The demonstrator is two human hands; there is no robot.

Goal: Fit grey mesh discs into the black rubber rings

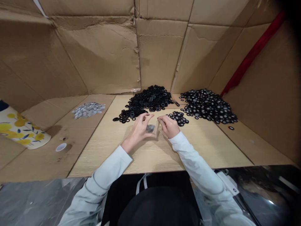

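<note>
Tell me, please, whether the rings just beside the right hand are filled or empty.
Mostly filled, it appears: the rings by the right hand show pale centres, unlike the dark pile.

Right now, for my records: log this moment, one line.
left hand: spread, near small grey pile; right hand: curled, grip unclear; black rings: heaped beyond

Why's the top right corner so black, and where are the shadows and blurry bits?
Head view: the top right corner is black, though I can't tell why; head view: soft shadows lie on the tabletop around the left hand and right hand; head view: the grey bits beside the left hand look blurry.
</note>
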